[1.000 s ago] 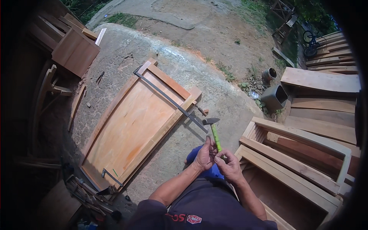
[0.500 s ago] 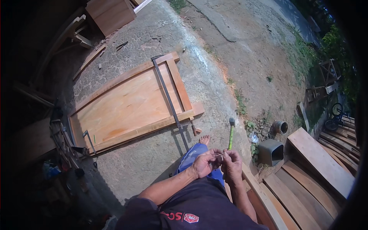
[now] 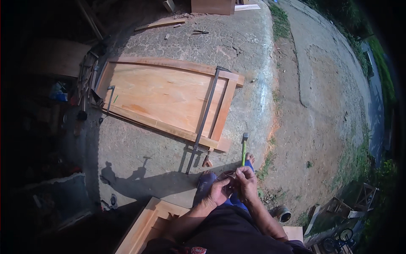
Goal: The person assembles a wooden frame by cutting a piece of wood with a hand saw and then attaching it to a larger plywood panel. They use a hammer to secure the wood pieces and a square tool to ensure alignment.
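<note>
My left hand and my right hand meet in front of my body, fingertips close together. My right hand is closed around the handle of a hammer, which points away from me with its dark head at the far end and a yellow-green handle. Fingers of my left hand are curled in; whatever they pinch is too small to make out. Ahead to the left lies a framed wooden panel on the ground. A long bar clamp spans its right end, and a smaller clamp grips its left end.
Pliers and a wooden strip lie beyond the panel on cracked concrete. Another wooden frame is at my lower left. Scrap wood stands in shade at the left; a round metal can sits at the lower right.
My view has swung to the right, so the panel appears turned and the stacked boards have mostly left the picture. Both hands stay together, with the hammer still in my right hand.
</note>
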Demonstrator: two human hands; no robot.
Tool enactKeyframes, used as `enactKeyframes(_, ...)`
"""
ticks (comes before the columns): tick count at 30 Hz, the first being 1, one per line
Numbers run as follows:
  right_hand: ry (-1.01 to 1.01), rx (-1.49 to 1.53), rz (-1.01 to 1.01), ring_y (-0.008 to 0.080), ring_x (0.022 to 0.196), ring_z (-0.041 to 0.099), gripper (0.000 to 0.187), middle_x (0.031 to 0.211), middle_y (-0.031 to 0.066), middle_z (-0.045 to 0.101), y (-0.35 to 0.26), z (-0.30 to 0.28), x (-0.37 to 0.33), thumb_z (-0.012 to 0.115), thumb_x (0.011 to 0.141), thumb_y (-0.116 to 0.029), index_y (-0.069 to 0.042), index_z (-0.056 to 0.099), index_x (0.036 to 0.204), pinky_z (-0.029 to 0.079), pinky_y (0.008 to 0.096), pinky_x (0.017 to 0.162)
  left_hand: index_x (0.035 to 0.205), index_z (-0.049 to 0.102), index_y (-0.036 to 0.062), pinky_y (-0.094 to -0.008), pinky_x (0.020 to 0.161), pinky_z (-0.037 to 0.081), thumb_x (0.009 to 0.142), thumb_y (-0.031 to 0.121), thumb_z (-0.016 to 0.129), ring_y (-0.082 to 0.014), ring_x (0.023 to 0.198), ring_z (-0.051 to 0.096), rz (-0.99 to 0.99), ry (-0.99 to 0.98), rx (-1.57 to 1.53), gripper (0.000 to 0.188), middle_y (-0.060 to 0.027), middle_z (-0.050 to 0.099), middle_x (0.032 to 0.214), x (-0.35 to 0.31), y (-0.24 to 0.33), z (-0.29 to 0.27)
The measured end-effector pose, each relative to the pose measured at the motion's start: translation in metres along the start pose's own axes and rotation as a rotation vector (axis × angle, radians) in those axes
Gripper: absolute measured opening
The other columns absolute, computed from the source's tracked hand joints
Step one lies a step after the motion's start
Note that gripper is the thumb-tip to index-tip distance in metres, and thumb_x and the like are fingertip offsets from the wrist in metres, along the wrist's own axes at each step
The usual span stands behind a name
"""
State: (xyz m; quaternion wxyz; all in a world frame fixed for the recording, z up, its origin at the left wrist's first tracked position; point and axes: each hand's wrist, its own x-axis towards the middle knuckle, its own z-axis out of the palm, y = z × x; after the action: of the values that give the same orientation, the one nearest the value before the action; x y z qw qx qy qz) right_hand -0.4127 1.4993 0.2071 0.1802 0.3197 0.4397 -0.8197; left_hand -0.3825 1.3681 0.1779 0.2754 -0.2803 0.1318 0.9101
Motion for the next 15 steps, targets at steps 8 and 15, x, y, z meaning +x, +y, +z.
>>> enactKeyframes(8,-0.241,-0.186,0.171,0.0050,0.051,0.047,0.006,0.072,-0.0018,0.058,-0.041,-0.020,0.061,0.064,0.103,-0.016,-0.012,0.061,0.098,0.035,0.0209,0.042,0.115,0.069,0.0050,-0.0269,0.084,0.048,0.100,0.020,0.066,-0.0083,0.095,0.059,0.671,0.404,0.179,0.021,-0.0008,0.068,0.106,0.072,-0.054,0.031)
enactKeyframes(15,-0.257,-0.271,0.300,0.0034,0.049,0.043,0.008,0.075,-0.0020,0.059,-0.016,-0.039,0.139,0.064,0.102,-0.017,-0.012,0.060,0.098,0.035,0.0213,0.040,0.108,0.070,0.0059,-0.0214,0.062,0.040,0.100,0.014,0.068,-0.0040,0.069,0.050,0.778,0.601,0.175,0.012,0.0046,0.063,0.085,0.136,-0.045,-0.003)
